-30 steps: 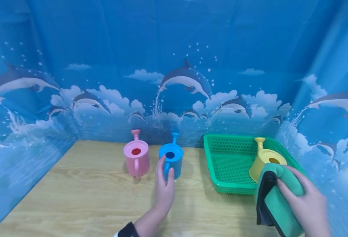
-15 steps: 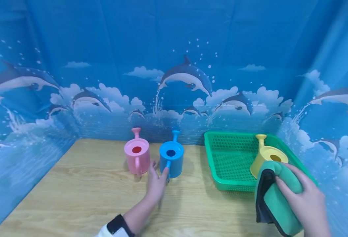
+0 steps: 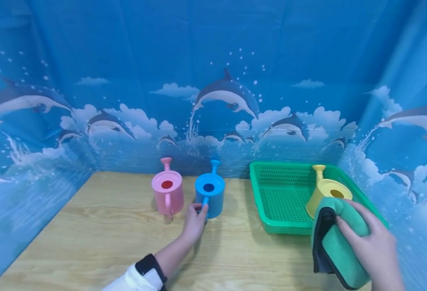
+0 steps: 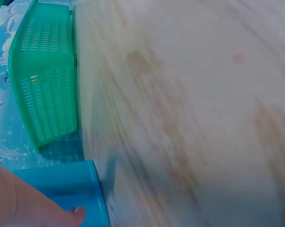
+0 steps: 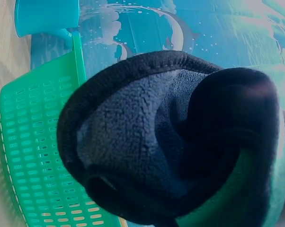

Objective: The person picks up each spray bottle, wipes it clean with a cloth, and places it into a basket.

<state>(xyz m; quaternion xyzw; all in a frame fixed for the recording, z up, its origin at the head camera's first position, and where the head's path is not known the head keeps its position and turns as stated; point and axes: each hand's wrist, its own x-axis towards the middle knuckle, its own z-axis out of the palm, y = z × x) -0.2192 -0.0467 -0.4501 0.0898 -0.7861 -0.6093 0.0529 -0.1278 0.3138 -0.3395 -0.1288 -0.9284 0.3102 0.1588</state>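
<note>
My left hand (image 3: 194, 222) pinches the handle of a blue watering can (image 3: 215, 198), which stands on the wooden table. In the left wrist view, the thumb lies against the blue can's side (image 4: 62, 182). Just left of it stands a pink watering can (image 3: 173, 196), its handle facing me and its spout toward the back. On the right, my right hand (image 3: 373, 246) grips a folded green cloth (image 3: 348, 246) with a dark grey underside and black edging. That cloth (image 5: 128, 127) fills much of the right wrist view and partly covers a yellow watering can (image 3: 322, 194) in the head view.
A green perforated basket (image 3: 258, 202) sits at the table's back right with the yellow can inside its right part. Behind and on both sides hangs a blue dolphin-print sheet (image 3: 144, 48). The wooden table (image 3: 100, 226) stretches across the front.
My left hand has moved from above the blue can's top down to its handle, and its fingers have closed on it. The right hand with the cloth stays almost still.
</note>
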